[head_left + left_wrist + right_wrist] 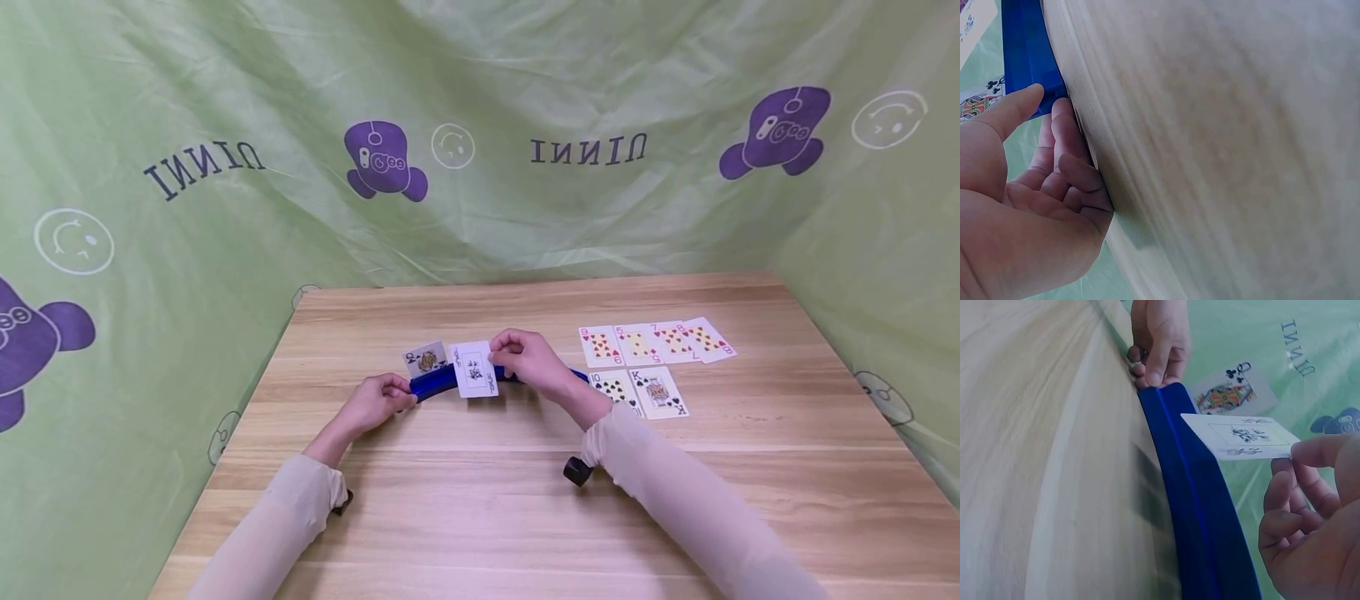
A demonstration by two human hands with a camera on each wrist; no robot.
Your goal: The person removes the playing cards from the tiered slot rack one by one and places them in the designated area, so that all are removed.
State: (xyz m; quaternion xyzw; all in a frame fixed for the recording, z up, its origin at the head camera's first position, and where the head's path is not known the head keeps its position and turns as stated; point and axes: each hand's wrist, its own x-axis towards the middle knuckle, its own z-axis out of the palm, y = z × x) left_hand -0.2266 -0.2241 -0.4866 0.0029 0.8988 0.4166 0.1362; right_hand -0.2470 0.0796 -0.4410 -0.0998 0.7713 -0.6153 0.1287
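Observation:
A curved blue card holder [433, 384] lies on the wooden table, and a queen of clubs [425, 359] stands in its left part. My left hand [375, 402] pinches the holder's left end between thumb and fingers, as the left wrist view also shows. Between thumb and forefinger my right hand [536, 367] holds a joker card [474, 377] by its edge, with a black-and-white figure facing up. In the right wrist view the joker [1244, 437] is tilted above the holder [1188, 469], beside the queen. My right hand partly hides the holder's right half.
Right of the holder, a row of red-suit cards [637, 346] lies face up, partly overlapping. In front of it lie a black ten [611, 387] and a king of spades [658, 392]. A green printed cloth [480, 225] hangs behind and beside the table [480, 500].

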